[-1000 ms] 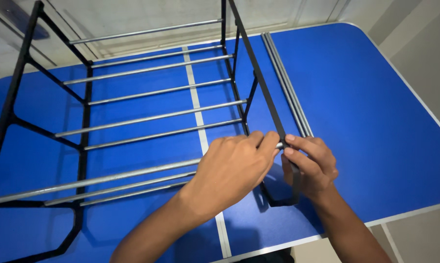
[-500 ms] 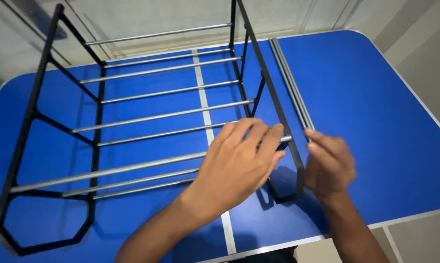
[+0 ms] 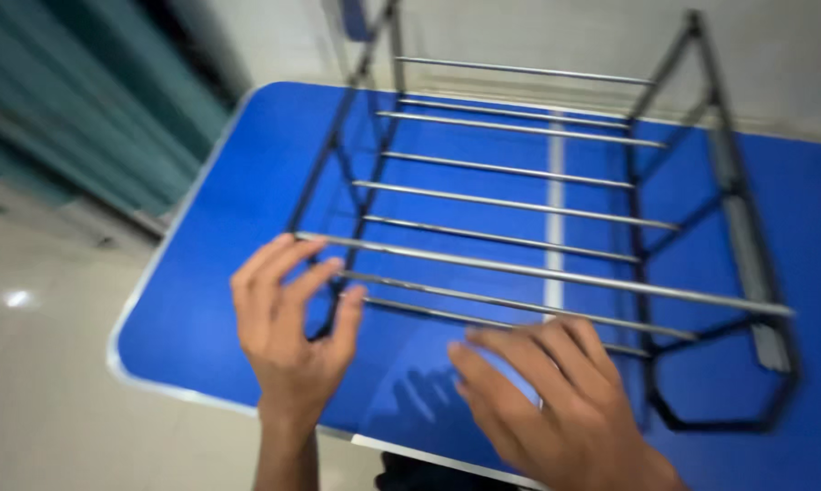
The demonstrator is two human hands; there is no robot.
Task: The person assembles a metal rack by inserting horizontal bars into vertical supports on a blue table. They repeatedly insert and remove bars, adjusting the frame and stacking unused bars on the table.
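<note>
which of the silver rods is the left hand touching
The left hand touches the long silver rod sitting highest at the near end; its fingertips meet that rod's left end.

Metal rack [image 3: 528, 209] on blue table [image 3: 237, 236]; left hand [image 3: 292, 318] at its near-left end, right hand [image 3: 556, 400] nearer.

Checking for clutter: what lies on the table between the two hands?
In the head view, only bare blue table shows between the left hand and right hand, below the rack's rods.

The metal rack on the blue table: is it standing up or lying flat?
Standing up. The rack rests on the table on its black end frames, silver rods running level between them above the tabletop.
</note>
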